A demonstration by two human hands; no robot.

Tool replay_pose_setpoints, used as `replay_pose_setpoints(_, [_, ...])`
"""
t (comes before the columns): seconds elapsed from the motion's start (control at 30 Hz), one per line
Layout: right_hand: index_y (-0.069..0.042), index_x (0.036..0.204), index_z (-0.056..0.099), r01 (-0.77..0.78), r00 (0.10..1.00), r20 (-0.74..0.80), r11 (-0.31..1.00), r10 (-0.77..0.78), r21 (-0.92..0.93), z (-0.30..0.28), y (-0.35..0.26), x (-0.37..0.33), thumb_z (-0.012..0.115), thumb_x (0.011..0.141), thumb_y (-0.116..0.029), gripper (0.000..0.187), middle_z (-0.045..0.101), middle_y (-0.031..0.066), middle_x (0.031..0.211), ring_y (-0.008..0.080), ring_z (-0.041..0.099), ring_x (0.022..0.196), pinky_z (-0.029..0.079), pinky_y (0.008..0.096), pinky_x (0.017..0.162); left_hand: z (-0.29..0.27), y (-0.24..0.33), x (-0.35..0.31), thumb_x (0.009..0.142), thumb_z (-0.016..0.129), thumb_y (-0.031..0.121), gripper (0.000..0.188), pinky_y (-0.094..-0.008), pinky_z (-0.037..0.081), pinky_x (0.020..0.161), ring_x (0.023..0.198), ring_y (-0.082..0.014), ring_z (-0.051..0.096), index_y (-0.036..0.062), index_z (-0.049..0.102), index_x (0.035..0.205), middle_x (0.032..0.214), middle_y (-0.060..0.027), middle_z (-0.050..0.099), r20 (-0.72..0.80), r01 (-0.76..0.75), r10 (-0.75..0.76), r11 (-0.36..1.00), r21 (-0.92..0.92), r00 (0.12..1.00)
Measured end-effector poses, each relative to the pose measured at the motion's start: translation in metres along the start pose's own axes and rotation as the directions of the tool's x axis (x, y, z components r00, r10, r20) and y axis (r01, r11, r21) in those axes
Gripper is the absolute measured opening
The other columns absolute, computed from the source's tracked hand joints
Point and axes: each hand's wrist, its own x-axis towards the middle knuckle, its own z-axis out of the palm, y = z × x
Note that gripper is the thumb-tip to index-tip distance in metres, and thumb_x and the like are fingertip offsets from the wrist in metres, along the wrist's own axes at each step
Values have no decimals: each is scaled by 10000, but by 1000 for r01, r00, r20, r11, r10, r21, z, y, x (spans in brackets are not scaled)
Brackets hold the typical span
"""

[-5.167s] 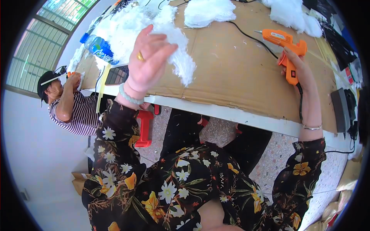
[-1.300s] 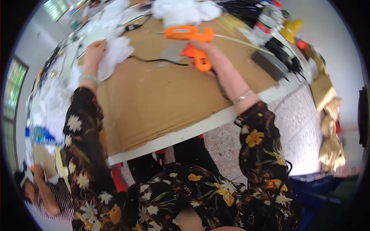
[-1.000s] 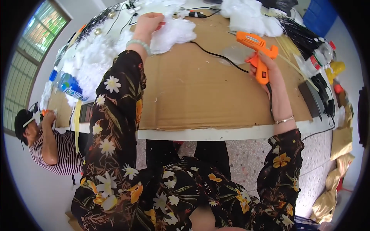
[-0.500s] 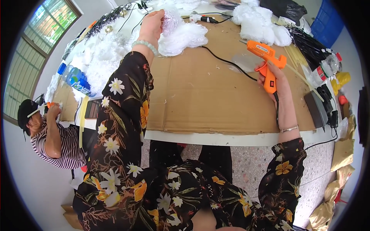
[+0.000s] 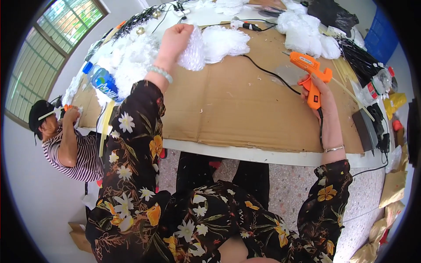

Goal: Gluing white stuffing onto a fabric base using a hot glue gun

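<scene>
My left hand (image 5: pixel 174 41) is closed on the top of a shiny white, translucent mesh-like piece (image 5: pixel 193 51), which hangs down over the cardboard. Just right of it lies a flat stack of similar white pieces (image 5: pixel 226 41). In my right hand (image 5: pixel 322 90) is an orange hot glue gun (image 5: pixel 307 64), its metal nozzle pointing to the far left. A pale glue stick (image 5: pixel 351 97) sticks out of the gun's rear, and a black cord runs from its handle. Both hands are above a brown cardboard sheet (image 5: pixel 228 105) on the white table.
A blue-capped bottle (image 5: pixel 101 82) lies among loose white fluff (image 5: pixel 131 57) on the left. Beyond the glue gun are white bundles (image 5: pixel 302 35); a black cord (image 5: pixel 272 73) crosses the cardboard. A grey box (image 5: pixel 365 129) stands right. A person (image 5: pixel 72 144) works at the far left.
My left hand has lifted the shiny white piece from the stack, and it now hangs apart. The glue gun remains in my right hand. The whole view has shifted slightly.
</scene>
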Motion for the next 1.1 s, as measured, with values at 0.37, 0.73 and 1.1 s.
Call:
replay_pose_setpoints(0.37, [0, 968, 579, -38, 999, -10, 999, 38, 12, 1, 7, 7, 545, 914, -320, 326, 615, 80, 847, 99, 510, 611, 456, 250, 538, 27, 33, -129, 834, 617, 247, 215, -379, 508, 669, 773, -308, 640, 82, 664, 964, 882, -140, 671, 721, -692, 227, 563, 451, 654])
replay_pose_setpoints(0.73, [-16, 972, 577, -28, 999, 17, 999, 29, -43, -11, 6, 9, 538, 919, -306, 298, 628, 96, 916, 97, 494, 631, 452, 246, 566, -16, 4, -154, 733, 691, 85, 197, -356, 499, 777, 887, -291, 607, 53, 655, 924, 982, -112, 635, 616, -654, 264, 484, 581, 742])
replay_pose_setpoints(1.1, [-28, 1026, 551, 94, 990, 71, 956, -118, 279, -24, -1, 4, 522, 926, -288, 280, 577, 118, 964, 118, 456, 661, 410, 257, 623, -15, 23, -157, 702, 599, 49, 114, -411, 465, 855, 815, -280, 606, 62, 638, 808, 742, -99, 612, 735, -822, 371, 302, 482, 568])
